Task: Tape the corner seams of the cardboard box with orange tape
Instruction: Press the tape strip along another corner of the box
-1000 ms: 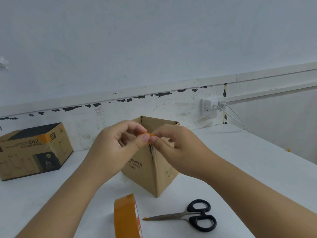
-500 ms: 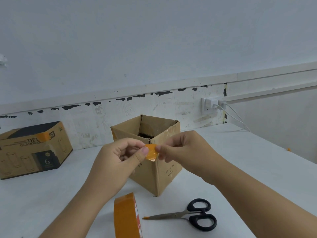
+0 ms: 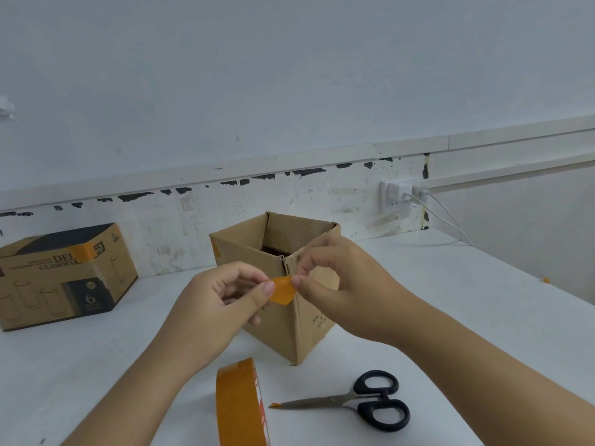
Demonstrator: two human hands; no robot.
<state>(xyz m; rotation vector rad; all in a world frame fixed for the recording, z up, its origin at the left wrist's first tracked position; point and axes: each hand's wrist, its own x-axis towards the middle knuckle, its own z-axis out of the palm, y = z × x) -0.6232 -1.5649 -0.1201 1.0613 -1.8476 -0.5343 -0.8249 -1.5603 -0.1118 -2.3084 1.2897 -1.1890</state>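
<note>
An open brown cardboard box stands on the white table with one corner seam facing me. Just in front of that seam's upper end I hold a short piece of orange tape. My left hand pinches its left end between thumb and forefinger. My right hand pinches its right end. An orange strip shows on the box's left corner. The orange tape roll stands on edge near me.
Black-handled scissors lie right of the roll, blades pointing left with an orange scrap at the tip. A printed glassware box sits at the far left. A wall socket with white chargers and cables is behind on the right.
Both hands have moved down from the box's rim with the tape piece, which now shows stretched between the fingertips. The box top has come into view.
</note>
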